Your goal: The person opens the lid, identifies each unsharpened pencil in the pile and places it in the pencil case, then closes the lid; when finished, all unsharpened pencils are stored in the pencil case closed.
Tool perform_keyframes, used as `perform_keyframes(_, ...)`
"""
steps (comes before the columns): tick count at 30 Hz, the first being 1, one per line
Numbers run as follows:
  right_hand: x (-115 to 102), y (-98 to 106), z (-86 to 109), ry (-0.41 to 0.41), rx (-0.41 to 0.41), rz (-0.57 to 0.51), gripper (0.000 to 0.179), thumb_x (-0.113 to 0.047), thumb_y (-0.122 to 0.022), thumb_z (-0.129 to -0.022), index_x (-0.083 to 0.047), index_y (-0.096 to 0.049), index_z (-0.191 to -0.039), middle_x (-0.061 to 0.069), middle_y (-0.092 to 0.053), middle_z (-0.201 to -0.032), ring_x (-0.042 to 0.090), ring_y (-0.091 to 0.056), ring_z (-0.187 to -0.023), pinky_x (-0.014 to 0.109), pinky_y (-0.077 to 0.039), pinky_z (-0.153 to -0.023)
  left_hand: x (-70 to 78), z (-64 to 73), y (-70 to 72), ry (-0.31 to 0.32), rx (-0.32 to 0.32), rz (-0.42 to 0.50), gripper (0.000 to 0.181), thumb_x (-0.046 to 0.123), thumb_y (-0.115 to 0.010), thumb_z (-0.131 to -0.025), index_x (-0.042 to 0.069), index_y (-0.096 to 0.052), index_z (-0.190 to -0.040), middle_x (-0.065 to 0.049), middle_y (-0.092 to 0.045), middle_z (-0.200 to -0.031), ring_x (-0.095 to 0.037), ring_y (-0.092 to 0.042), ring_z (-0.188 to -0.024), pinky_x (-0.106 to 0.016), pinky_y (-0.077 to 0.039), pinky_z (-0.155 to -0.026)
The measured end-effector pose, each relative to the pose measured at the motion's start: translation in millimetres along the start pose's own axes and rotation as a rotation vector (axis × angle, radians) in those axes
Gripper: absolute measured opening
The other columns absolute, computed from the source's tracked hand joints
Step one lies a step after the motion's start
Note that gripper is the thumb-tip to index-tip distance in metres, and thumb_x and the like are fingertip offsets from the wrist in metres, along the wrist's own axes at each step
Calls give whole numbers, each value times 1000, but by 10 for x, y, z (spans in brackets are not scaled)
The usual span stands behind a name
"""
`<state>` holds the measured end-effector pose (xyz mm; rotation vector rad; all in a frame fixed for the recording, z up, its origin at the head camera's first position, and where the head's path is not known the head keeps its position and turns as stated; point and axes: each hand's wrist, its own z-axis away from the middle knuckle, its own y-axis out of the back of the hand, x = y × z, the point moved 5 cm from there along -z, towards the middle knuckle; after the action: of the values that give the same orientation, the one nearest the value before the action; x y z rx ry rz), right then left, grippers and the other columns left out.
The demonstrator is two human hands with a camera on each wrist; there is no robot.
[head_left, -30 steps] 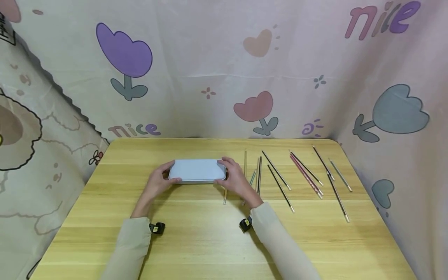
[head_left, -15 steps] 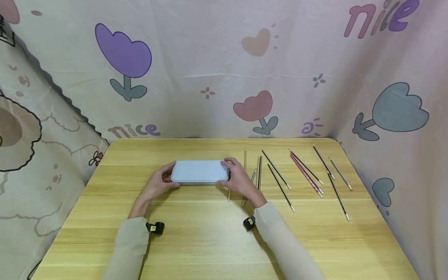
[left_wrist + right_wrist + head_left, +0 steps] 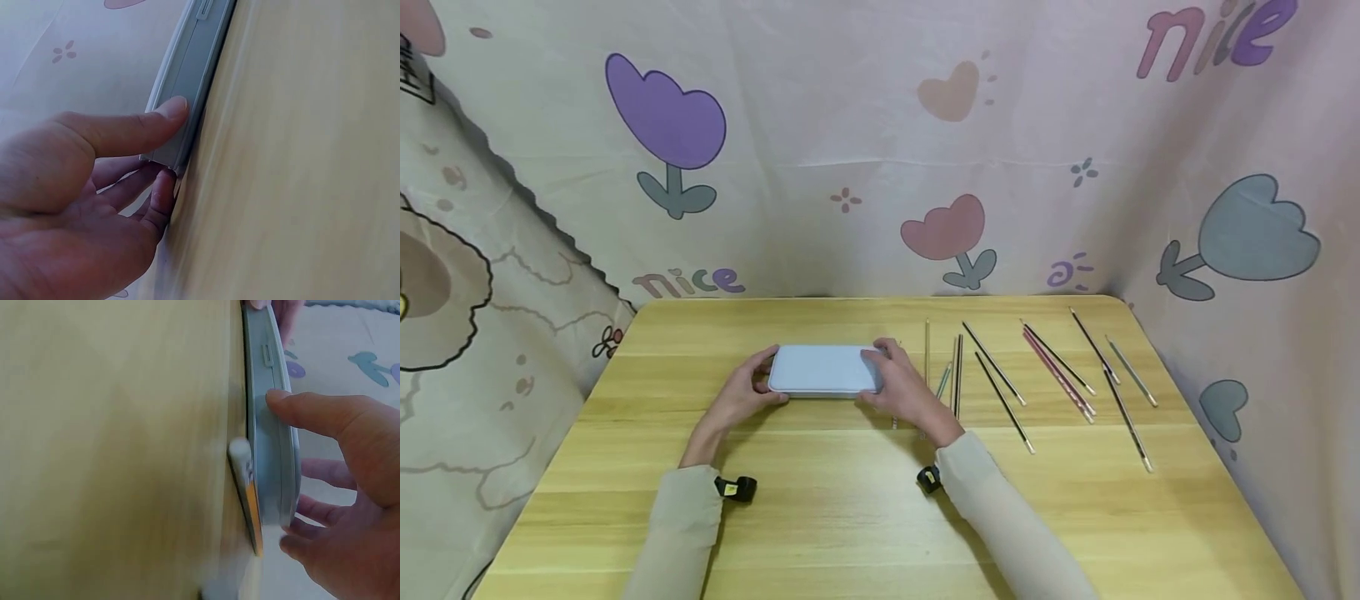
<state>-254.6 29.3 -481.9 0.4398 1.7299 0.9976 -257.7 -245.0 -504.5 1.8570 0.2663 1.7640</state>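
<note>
A flat, pale blue-grey pencil case (image 3: 823, 371) with rounded corners lies lid up on the table, its long side facing me. My left hand (image 3: 741, 400) grips its left end; in the left wrist view the thumb (image 3: 169, 112) presses the front wall and the fingers reach round the end. At the other end my right hand (image 3: 910, 392) holds the case, thumb on the front wall beyond a small latch (image 3: 267, 356), other fingers at the lid and end. An orange pencil with a white tip (image 3: 251, 500) lies right at the case's base, near the right hand.
Several pencils lie scattered to the right: a yellow one (image 3: 927, 342), dark ones (image 3: 1003, 404), pink ones (image 3: 1060, 379) and a grey-green one (image 3: 1131, 371). Behind the wooden table (image 3: 835, 517) hangs a printed curtain (image 3: 820, 100).
The pencil case has slid slightly right and toward me, with the left hand following. Most recently the right hand has shifted left, further onto the case. The scattered pencils at the right stay put.
</note>
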Motion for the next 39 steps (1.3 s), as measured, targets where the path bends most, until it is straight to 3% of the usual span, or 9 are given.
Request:
perform_keyframes(5, -77, -77, -18, 52, -23, 47, 69, -30, -87, -83, -10, -59, -144, 19, -38, -157, 36, -46, -134, 46, -51, -99, 14, -8, -36, -20, -10, 23, 91, -2, -81, -85, -3, -28, -158, -29, -53, -127, -28, -55, -92, -23, -47, -74)
perform_keyframes(10, -155, -136, -46, 93, -38, 64, 60, -28, -86, -85, -13, -63, -139, 16, -41, -157, 38, -45, -137, 48, -51, -98, -23, 16, -45, 1, -3, 32, 94, -5, -82, -83, -3, -27, -159, -30, -51, -130, -31, -54, -97, -22, -47, -76)
perform_keyframes(17, -194, -155, -82, 116, -53, 92, 57, -28, -85, -86, -11, -63, -137, 16, -41, -156, 34, -52, -132, 37, -57, -88, -33, 10, -65, -4, -15, 26, 94, -3, -83, -82, -2, -28, -158, -30, -51, -132, -30, -53, -97, -23, -45, -76)
perform_keyframes(24, -267, -150, -127, 155, -58, 133, 54, -28, -85, -86, -11, -64, -134, 18, -43, -155, 35, -52, -133, 38, -55, -93, -18, 29, 8, -1, -4, -14, 94, 1, -85, -82, -1, -30, -158, -28, -51, -134, -33, -53, -105, -24, -45, -80)
perform_keyframes(31, -341, -165, -95, 226, -60, 312, 49, -33, -82, -88, -12, -64, -129, 17, -51, -146, 33, -51, -132, 38, -53, -97, -56, 21, 3, 3, -14, -8, 97, 0, -87, -79, -1, -30, -158, -27, -52, -135, -31, -57, -100, -22, -48, -80)
perform_keyframes(39, -406, -178, -67, 339, -58, 529, 41, -36, -77, -91, -11, -65, -121, 17, -58, -138, 40, -53, -133, 48, -47, -105, -48, -9, -28, -16, -24, 2, 97, 0, -88, -78, -3, -32, -157, -27, -53, -132, -29, -57, -97, -23, -49, -78)
